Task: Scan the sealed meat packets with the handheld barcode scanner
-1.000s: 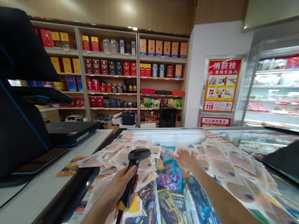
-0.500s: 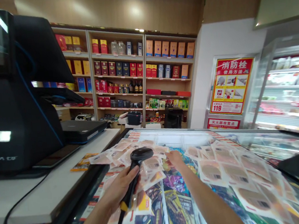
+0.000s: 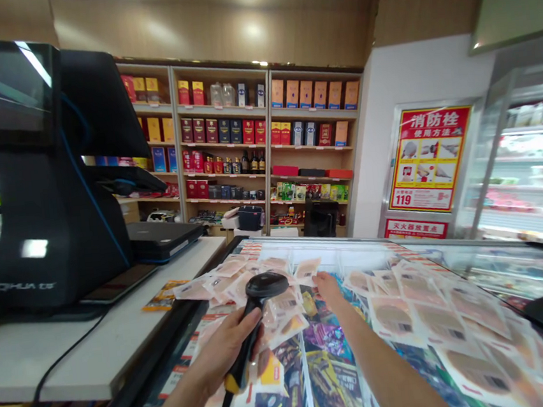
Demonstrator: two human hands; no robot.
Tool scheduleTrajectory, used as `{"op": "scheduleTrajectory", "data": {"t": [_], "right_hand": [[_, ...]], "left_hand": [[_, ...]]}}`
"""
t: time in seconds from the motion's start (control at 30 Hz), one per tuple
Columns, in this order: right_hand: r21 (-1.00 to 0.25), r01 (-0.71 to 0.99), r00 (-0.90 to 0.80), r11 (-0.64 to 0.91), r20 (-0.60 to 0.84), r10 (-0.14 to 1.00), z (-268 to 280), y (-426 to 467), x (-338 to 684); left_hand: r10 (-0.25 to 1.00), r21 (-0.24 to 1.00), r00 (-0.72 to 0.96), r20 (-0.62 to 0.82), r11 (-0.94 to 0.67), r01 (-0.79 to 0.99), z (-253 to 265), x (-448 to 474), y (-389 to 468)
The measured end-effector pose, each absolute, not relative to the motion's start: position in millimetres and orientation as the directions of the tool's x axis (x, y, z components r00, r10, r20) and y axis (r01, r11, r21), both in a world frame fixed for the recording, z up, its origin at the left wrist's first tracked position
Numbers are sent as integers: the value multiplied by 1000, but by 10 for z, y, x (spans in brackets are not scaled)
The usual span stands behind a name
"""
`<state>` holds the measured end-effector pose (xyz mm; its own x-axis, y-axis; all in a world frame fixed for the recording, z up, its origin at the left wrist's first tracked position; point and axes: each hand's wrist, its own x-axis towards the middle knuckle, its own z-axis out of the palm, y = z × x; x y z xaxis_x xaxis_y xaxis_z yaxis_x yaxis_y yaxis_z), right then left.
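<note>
My left hand is wrapped round the grip of a black and yellow barcode scanner, its head pointing away to the right over the packets. My right hand pinches the edge of a flat clear packet with a pale round food slice inside, just right of the scanner head. Similar packets lie in a loose pile under and behind the scanner, on the glass top of a display freezer. More of these packets are spread overlapping to the right of my right forearm.
Through the freezer glass, colourful wrapped goods show. On the left, a white counter carries a black checkout terminal, a flat black scale and an orange packet. Shelves of boxes line the back wall; a red poster hangs right.
The view has shifted slightly, so everything sits a little further right. The packet in my right hand now shows more clearly, raised at its far edge. My left hand still holds the scanner.
</note>
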<state>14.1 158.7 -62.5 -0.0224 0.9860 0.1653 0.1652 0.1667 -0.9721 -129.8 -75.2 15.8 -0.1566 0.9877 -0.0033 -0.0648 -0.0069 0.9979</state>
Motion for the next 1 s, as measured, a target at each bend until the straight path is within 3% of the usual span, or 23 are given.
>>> {"op": "scheduleTrajectory", "data": {"t": [0.27, 0.77, 0.9, 1.0], "right_hand": [[-974, 96, -182, 205, 186, 966, -648, 1448, 768], [-986, -1, -174, 170, 167, 970, -684, 1428, 994], [-980, 91, -95, 175, 166, 982, -644, 1488, 1049], [-918, 327, -17, 226, 233, 972, -609, 1577, 1132]], "left_hand": [[999, 999, 25, -32, 33, -33, 130, -1137, -662], [1000, 999, 26, 4, -3, -43, 90, -967, -506], [1000, 998, 1, 0, 0, -58, 98, -979, -511], [999, 998, -49, -24, 21, -53, 115, -1037, -529]]}}
